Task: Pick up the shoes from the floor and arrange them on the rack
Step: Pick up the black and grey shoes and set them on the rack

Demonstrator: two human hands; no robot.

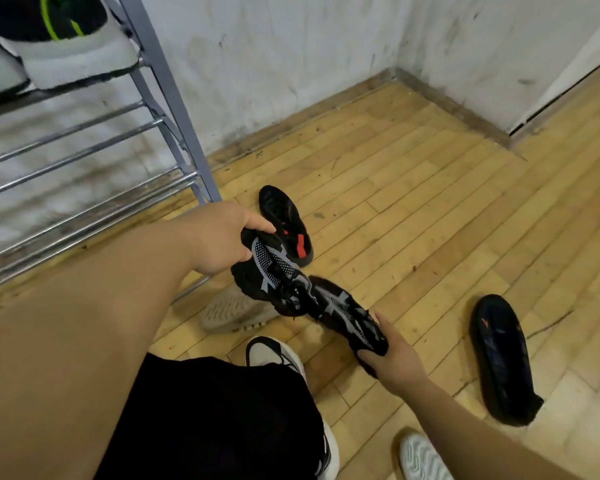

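Note:
My left hand (219,237) grips the heel of a black-and-grey mesh sneaker (271,271), held above the floor. My right hand (392,355) holds the heel of its matching sneaker (343,310); the two toes meet in the middle. A black shoe with a red patch (286,223) lies on the wooden floor just behind them. Another black shoe (503,358) lies to the right. A beige shoe (232,310) lies sole-side up under the held pair. The metal shoe rack (84,161) stands at the left against the wall.
On the rack's top shelf sit white fluffy slippers (77,60) and a black shoe with green stripes (49,15). The lower bar shelves hold nothing. A black-and-white sneaker (274,355) and a white shoe (420,459) are near my legs. White walls form a corner at the back right.

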